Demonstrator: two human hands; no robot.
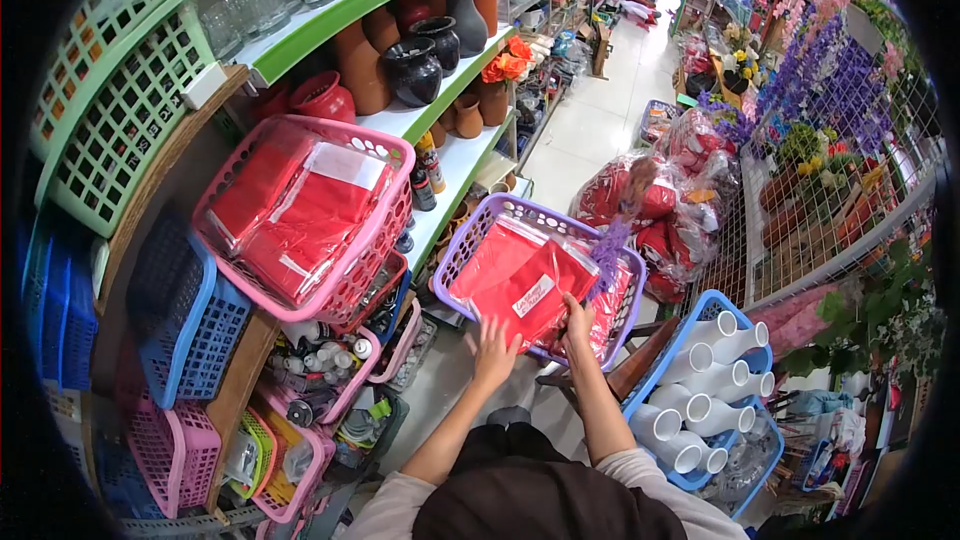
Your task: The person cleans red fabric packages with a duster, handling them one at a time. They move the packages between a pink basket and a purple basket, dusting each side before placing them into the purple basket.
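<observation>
A purple basket (463,252) in front of me holds several flat red items in clear plastic. On top, tilted over the near rim, is a red packet (535,290) with a white printed label. My right hand (577,328) grips its right edge, thumb on top. At its lower left corner my left hand (492,348) has its fingers spread, the fingertips right by the packet's edge. A purple flower spray (608,255) overlaps the basket's right side.
On the left, a pink basket (385,225) of similar red packets sits beside shelves of vases (410,70). At right stands a blue basket (640,395) of white vases. Clear bags (660,200) of red goods lie beyond, near a wire mesh rack (830,170).
</observation>
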